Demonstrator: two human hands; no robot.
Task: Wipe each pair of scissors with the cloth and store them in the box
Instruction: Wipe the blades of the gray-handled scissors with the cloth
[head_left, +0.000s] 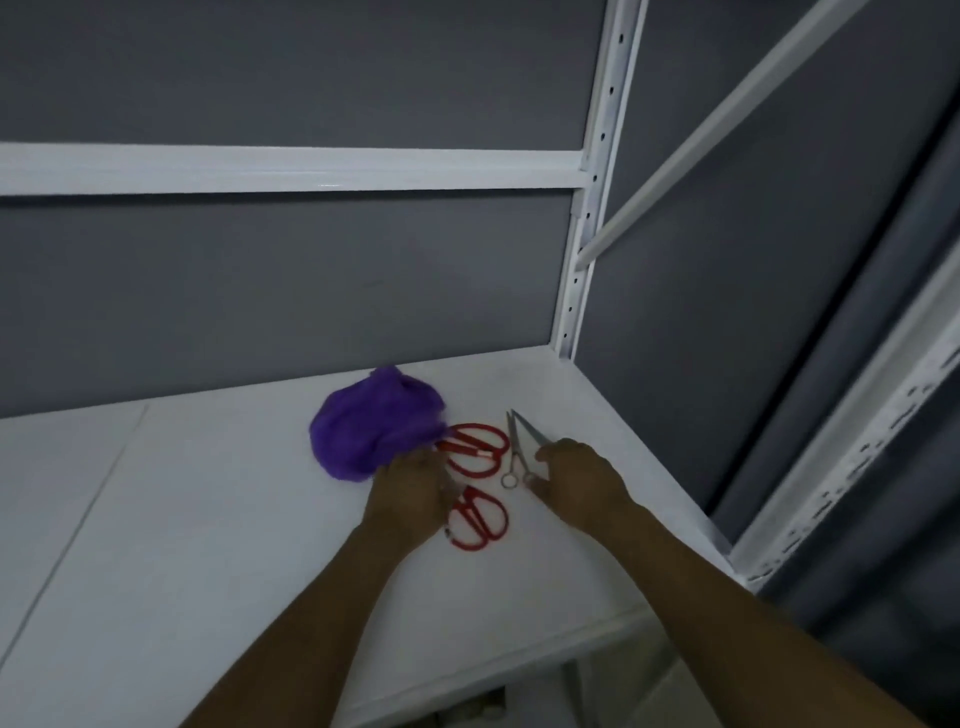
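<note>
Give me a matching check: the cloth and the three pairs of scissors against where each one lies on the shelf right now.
Things:
1. purple cloth
2. silver scissors
3. farther red scissors
4. nearer red scissors

Places:
A. nearest the front edge of the shelf
B. bunched near the back wall, at the left hand
C. at the right hand
D. between the purple cloth and the silver scissors

Pairs: 1-B, 2-C, 3-D, 4-A
</note>
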